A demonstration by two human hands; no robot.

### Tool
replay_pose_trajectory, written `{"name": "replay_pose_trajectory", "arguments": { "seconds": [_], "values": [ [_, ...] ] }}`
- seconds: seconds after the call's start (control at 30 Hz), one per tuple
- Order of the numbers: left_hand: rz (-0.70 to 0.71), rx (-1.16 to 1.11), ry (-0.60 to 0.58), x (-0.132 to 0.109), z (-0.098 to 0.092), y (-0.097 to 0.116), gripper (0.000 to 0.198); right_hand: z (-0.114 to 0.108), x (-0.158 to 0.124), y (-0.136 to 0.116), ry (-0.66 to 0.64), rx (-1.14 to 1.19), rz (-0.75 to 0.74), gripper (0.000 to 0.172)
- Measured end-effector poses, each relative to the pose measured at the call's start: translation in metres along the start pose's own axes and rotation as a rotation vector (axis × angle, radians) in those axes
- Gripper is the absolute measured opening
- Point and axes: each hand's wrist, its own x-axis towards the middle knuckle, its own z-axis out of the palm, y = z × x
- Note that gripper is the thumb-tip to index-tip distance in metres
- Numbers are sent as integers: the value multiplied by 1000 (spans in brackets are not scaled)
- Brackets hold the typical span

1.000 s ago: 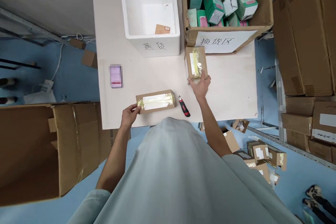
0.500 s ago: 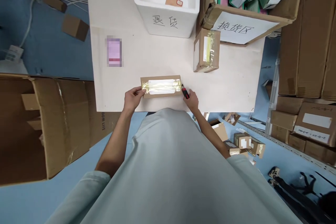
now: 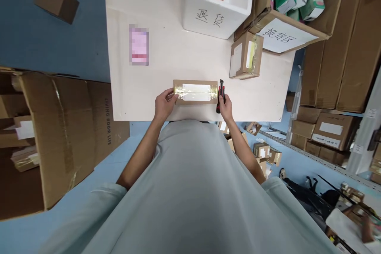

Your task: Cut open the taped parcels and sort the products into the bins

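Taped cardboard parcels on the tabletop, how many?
2: long flat brown parcel at the near edge, gripped by the left hand; squarer brown parcel near the white foam box. None look hidden.

Two parcels [image 3: 195,92] [image 3: 246,55], one cutter [image 3: 220,95], one foam box [image 3: 193,12]

Flat taped brown parcel [image 3: 195,92], red-black knife [image 3: 220,95] at its end

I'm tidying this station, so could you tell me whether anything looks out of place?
Several small parcels lie strewn on the floor right of the table, and one loose box sits on the floor far left. The flat parcel gripped by the left hand and the knife in the right hand look orderly.
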Motion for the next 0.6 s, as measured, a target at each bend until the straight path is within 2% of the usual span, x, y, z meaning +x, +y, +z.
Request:
{"name": "replay_pose_trajectory", "arguments": {
  "seconds": [0.1,0.17,0.23,0.3,0.43,0.5,0.6],
  "values": [
    [-9,-2,-32,4,-16,-6,51,-12,-13,-21,19,-104,-50,59],
    [14,3,-55,4,-21,-9,54,-21,-20,-42,-14,-209,-139,60],
    [58,29,-92,2,-24,-13,44,-27,-25,-69,-139,-339,-277,59],
    [92,60,-131,0,-24,-17,34,-26,-28,-101,-321,-525,-393,58],
    [117,65,-159,0,-24,-25,36,-11,-32,-157,-617,-969,-471,60],
    [134,53,-160,2,-23,-28,38,-2,-33,-174,-680,-1100,-510,61],
    [157,33,-158,4,-21,-33,38,4,-32,-186,-703,-1194,-553,61]
  ]
}}
